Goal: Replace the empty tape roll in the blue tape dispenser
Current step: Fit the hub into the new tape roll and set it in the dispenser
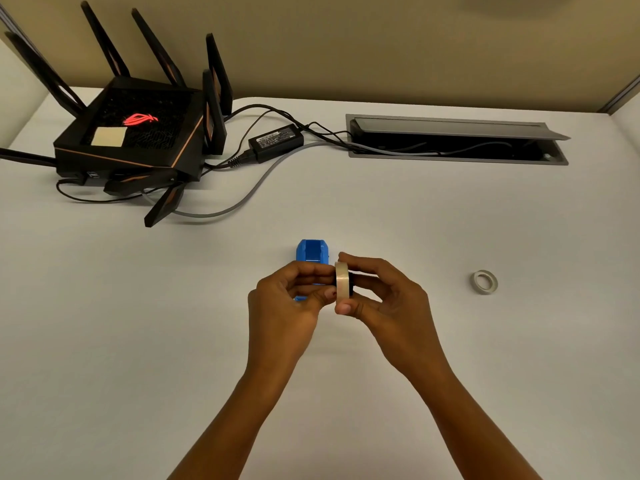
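Pale worktop (381,358), router (135,133) far back-left. My right hand (384,296) had its grip closed on the new tape roll (342,283), thumb under, w/ a dark hub in its core. Left hand (287,299) pinched the roll's near face, just above the blue tape dispenser (311,252). Empty roll (485,281) lay well apart to the right. Best to keep the hub square to the core & press evenly.

Soft, even overhead light on the white desk (381,209), faint shadows only, red glow off the router (138,133), slight softness throughout, and wide-angle bending at the edges.
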